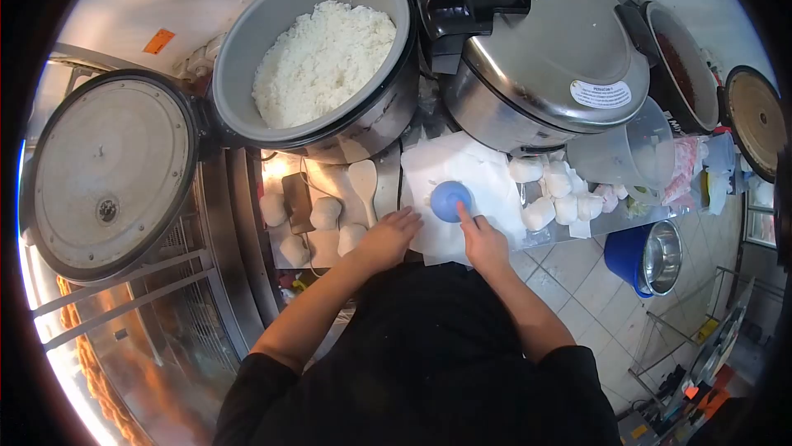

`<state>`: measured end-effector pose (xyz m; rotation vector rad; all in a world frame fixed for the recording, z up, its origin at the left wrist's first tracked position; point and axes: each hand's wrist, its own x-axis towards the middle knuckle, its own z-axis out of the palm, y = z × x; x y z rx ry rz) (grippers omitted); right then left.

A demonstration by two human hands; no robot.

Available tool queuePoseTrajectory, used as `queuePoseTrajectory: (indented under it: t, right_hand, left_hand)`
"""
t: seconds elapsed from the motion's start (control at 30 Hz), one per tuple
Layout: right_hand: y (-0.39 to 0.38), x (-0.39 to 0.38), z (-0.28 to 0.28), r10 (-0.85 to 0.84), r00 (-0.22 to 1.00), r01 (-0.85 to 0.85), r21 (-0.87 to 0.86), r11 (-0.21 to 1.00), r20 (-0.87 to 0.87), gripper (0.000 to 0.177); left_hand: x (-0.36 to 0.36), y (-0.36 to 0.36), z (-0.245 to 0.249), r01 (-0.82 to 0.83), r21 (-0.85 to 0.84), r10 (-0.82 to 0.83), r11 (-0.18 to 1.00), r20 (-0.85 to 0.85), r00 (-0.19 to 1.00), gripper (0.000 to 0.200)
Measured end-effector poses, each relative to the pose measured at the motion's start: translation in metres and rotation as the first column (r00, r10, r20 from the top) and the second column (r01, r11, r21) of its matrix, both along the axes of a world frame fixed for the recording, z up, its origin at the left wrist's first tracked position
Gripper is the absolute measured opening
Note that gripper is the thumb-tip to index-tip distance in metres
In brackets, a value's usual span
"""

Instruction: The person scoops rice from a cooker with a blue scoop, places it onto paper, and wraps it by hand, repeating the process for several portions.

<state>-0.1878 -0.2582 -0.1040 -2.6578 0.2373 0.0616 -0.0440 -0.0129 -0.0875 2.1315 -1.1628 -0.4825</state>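
Note:
A small round blue bowl [448, 201] sits on white paper sheets [493, 172] at the front middle of the counter. My right hand [485, 241] is at its lower right edge, with a finger on the blue surface and the other fingers curled; they seem to grip it. My left hand [396, 235] lies at the left edge of the paper, its fingers stretched out and holding nothing. Left of it are a pale rice paddle [364, 186] and several pale round lumps [326, 213]. White wrapped bundles [540, 213] lie to the right of the paper.
Behind the paper stand an open rice cooker with white rice [326, 62] and a closed steel cooker [549, 42]. A clear plastic tub [631, 149] is at the right. On the tiled floor [569, 269] is a blue bucket with a steel bowl [662, 258]. A glass display case [140, 363] borders the left.

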Motion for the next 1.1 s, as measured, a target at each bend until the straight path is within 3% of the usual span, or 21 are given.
queuePoseTrajectory:
  t: [0.03, 0.07, 0.1, 0.13, 0.17, 0.2, 0.23, 0.27, 0.33, 0.37, 0.4, 0.43, 0.5, 0.53, 0.6, 0.63, 0.67, 0.73, 0.9, 1.0, 1.1]
  right_hand:
    - [-0.003, 0.000, 0.009, 0.000, 1.000, 0.000, -0.008, 1.000, -0.005, 0.068]
    - [-0.007, 0.000, 0.021, -0.078, 0.964, 0.056, 0.095, 0.994, 0.253, 0.065]
    - [-0.012, -0.003, 0.033, -0.168, 0.860, 0.076, 0.204, 0.976, 0.482, 0.062]
    - [-0.015, -0.002, 0.062, -0.198, 0.793, 0.164, 0.111, 0.980, 0.576, 0.055]
    - [-0.029, -0.007, 0.084, -0.318, 0.764, 0.209, 0.251, 0.945, 0.562, 0.054]
    - [-0.051, 0.015, 0.114, -0.231, 0.593, 0.117, 0.202, 0.972, 0.771, 0.063]
    - [-0.069, 0.052, 0.169, -0.096, 0.396, 0.214, 0.010, 0.977, 0.913, 0.067]
    - [-0.075, 0.080, 0.219, -0.391, 0.355, 0.254, 0.315, 0.914, 0.849, 0.062]
    - [-0.117, 0.132, 0.273, -0.247, 0.458, 0.329, 0.095, 0.939, 0.854, 0.051]
    - [-0.135, 0.148, 0.282, -0.178, 0.677, 0.412, -0.167, 0.896, 0.714, 0.051]
    - [-0.134, 0.164, 0.290, -0.383, 0.858, 0.495, -0.350, 0.795, 0.342, 0.055]
    - [-0.138, 0.164, 0.284, -0.396, 0.851, 0.509, -0.361, 0.782, 0.344, 0.055]
    - [-0.142, 0.159, 0.260, -0.027, 0.745, 0.544, -0.583, 0.604, 0.666, 0.055]
    - [-0.127, 0.152, 0.260, 0.089, 0.604, 0.557, -0.499, 0.664, 0.792, 0.043]
    - [-0.092, 0.094, 0.207, 0.109, 0.621, 0.223, -0.308, 0.925, 0.776, 0.034]
    - [-0.075, 0.061, 0.168, 0.158, 0.780, -0.051, -0.189, 0.981, 0.605, 0.027]
    - [-0.039, 0.040, 0.129, 0.082, 0.894, -0.125, 0.071, 0.990, 0.441, 0.038]
    - [0.012, 0.008, 0.076, 0.015, 0.978, -0.028, 0.058, 0.998, 0.209, 0.054]
    - [0.019, -0.020, -0.002, 0.015, 0.988, -0.017, 0.013, 1.000, 0.152, 0.052]
    - [-0.002, -0.033, -0.022, -0.089, 0.984, 0.058, 0.194, 0.979, 0.154, 0.041]
    - [-0.024, -0.048, -0.012, 0.048, 0.990, -0.084, 0.288, 0.954, 0.132, 0.032]
  left_hand:
    - [-0.013, 0.012, -0.019, 0.087, 0.111, -0.109, 0.990, 0.207, 0.972, 0.030]
    - [-0.017, 0.016, -0.023, 0.151, 0.231, -0.234, 0.961, 0.391, 0.890, 0.034]
    - [-0.018, 0.020, -0.030, 0.153, 0.218, -0.229, 0.964, 0.384, 0.894, 0.034]
    - [-0.019, 0.024, -0.032, 0.161, 0.247, -0.242, 0.955, 0.344, 0.907, 0.038]
    - [-0.019, 0.026, -0.034, 0.171, 0.280, -0.256, 0.945, 0.303, 0.918, 0.042]
    - [-0.018, 0.025, -0.033, 0.160, 0.228, -0.237, 0.960, 0.363, 0.901, 0.040]
    - [-0.015, 0.021, -0.028, 0.173, 0.231, -0.248, 0.957, 0.348, 0.904, 0.040]
    - [-0.010, 0.013, -0.020, 0.173, 0.293, -0.260, 0.940, 0.289, 0.921, 0.038]
    - [0.000, 0.003, -0.021, 0.185, 0.308, -0.281, 0.933, 0.302, 0.911, 0.032]
    - [0.003, 0.000, -0.022, 0.202, 0.303, -0.295, 0.931, 0.300, 0.907, 0.032]
    - [0.005, -0.004, -0.023, 0.216, 0.327, -0.308, 0.920, 0.264, 0.914, 0.031]
    - [0.010, -0.010, -0.025, 0.232, 0.346, -0.322, 0.909, 0.231, 0.918, 0.030]
    - [0.017, -0.012, -0.039, 0.247, 0.318, -0.329, 0.915, 0.234, 0.915, 0.024]
    - [0.017, -0.015, -0.045, 0.231, 0.304, -0.309, 0.924, 0.237, 0.921, 0.018]
    - [0.021, -0.020, -0.030, 0.199, 0.259, -0.251, 0.945, 0.183, 0.951, 0.013]
    - [0.023, -0.020, -0.019, 0.168, 0.231, -0.204, 0.958, 0.143, 0.969, 0.009]
    - [0.026, -0.022, -0.013, 0.135, 0.172, -0.158, 0.976, 0.125, 0.980, 0.011]
    - [0.025, -0.032, -0.002, 0.094, 0.135, -0.109, 0.986, 0.110, 0.988, 0.014]
    - [0.022, -0.046, 0.010, 0.035, 0.164, -0.049, 0.986, 0.077, 0.996, 0.024]
    - [0.026, -0.037, 0.023, 0.150, 0.058, -0.161, 0.987, 0.285, 0.945, 0.026]
    - [0.020, -0.015, -0.001, 0.282, 0.118, -0.305, 0.952, 0.310, 0.900, 0.025]
